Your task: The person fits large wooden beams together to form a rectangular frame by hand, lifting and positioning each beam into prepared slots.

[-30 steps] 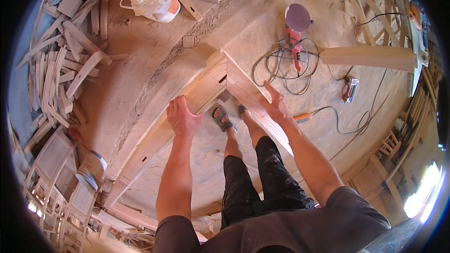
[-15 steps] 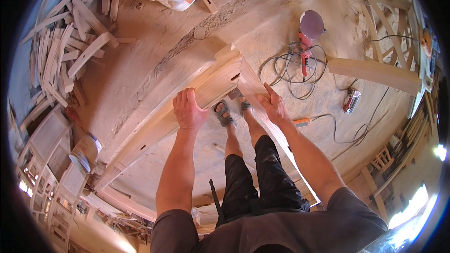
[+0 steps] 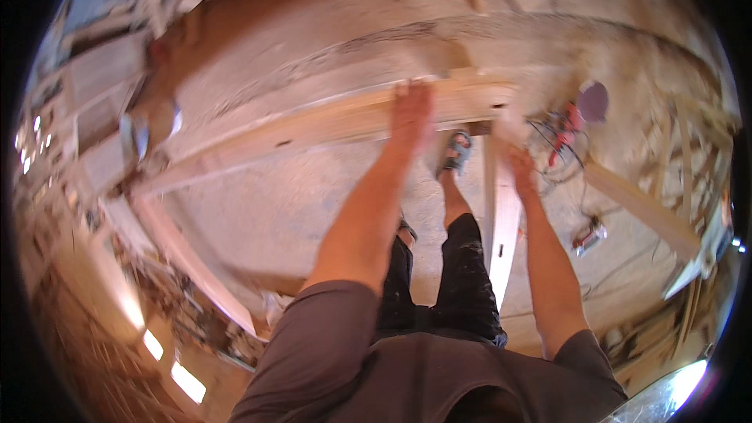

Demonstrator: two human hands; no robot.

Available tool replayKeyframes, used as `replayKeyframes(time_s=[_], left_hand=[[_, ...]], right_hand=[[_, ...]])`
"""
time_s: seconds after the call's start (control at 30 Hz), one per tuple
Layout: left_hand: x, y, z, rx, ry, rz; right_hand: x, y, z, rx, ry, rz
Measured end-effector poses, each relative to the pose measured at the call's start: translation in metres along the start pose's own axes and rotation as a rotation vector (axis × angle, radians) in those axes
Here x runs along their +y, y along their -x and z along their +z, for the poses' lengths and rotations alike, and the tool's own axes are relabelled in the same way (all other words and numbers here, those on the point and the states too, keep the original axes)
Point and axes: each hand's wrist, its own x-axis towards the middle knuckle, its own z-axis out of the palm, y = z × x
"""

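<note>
Both hands are apart, each on a separate member of a wooden frame. Left hand (image 3: 411, 113) lies flat, fingers extended, on the long horizontal wooden beam (image 3: 313, 127) that runs leftward across the dusty floor (image 3: 290, 204). Right hand (image 3: 521, 176) grips the upper end of the narrow upright board (image 3: 501, 227), which meets the beam at a corner joint; motion blur hides the exact finger closure. One sandalled foot (image 3: 457, 153) stands just below the joint. A red power tool (image 3: 565, 127) with coiled cable lies on the floor to the right, near another plank (image 3: 642, 207).
</note>
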Motion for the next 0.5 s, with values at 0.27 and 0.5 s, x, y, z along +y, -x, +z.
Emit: replayKeyframes(time_s=[0.27,0.5], left_hand=[[0.019,0.083,-0.074,0.072,0.377,-0.444],[-0.131,0.418,-0.145,0.025,0.481,-0.918]], right_hand=[[0.053,-0.005,-0.107,0.305,0.397,-0.283],[-0.01,0.07,-0.011,0.052,1.15,-0.015]])
